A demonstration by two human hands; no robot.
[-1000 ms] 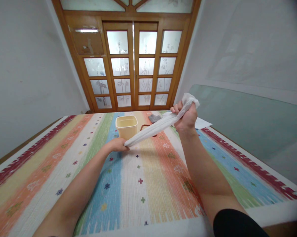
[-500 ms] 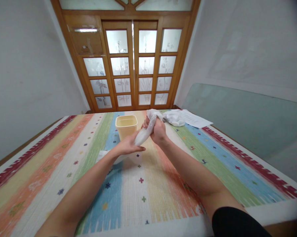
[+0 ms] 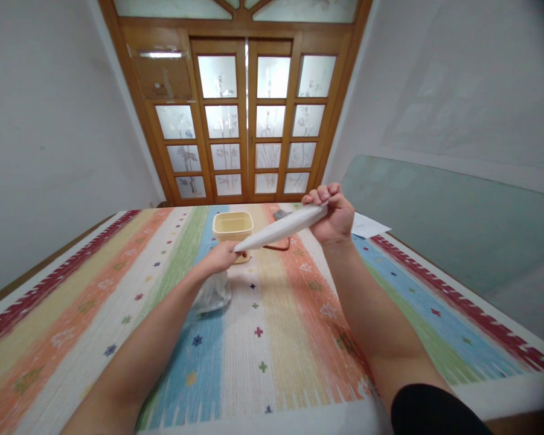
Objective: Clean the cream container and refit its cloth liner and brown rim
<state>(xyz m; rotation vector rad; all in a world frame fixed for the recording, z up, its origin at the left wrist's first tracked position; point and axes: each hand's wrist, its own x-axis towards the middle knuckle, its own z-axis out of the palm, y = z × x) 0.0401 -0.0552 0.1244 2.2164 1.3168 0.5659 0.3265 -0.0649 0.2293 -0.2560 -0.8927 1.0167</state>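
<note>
A white plastic bag [image 3: 283, 229] is pulled into a taut, narrow strip that slants up to the right above the table. My left hand [image 3: 221, 257] is closed round its lower end, and clear, loose plastic [image 3: 214, 294] hangs or lies just below that hand; I cannot tell if it belongs to the same bag. Higher up, my right hand [image 3: 332, 214] grips the other end in a fist. Behind my left hand stands a cream plastic bin [image 3: 232, 225], partly covered by the hand and the strip.
A striped, patterned cloth [image 3: 294, 338] covers the table. Past the strip lie a thin reddish-brown item [image 3: 281, 248] and a small grey item [image 3: 281, 214]. White paper [image 3: 369, 226] shows at the right, partly behind my right hand. Wooden glazed doors [image 3: 247, 121] stand beyond the table.
My right hand has moved up and right, away from my left, stretching the bunched bag into a straight strip. My left hand has closed and shifted slightly left. The reddish-brown and grey items now show.
</note>
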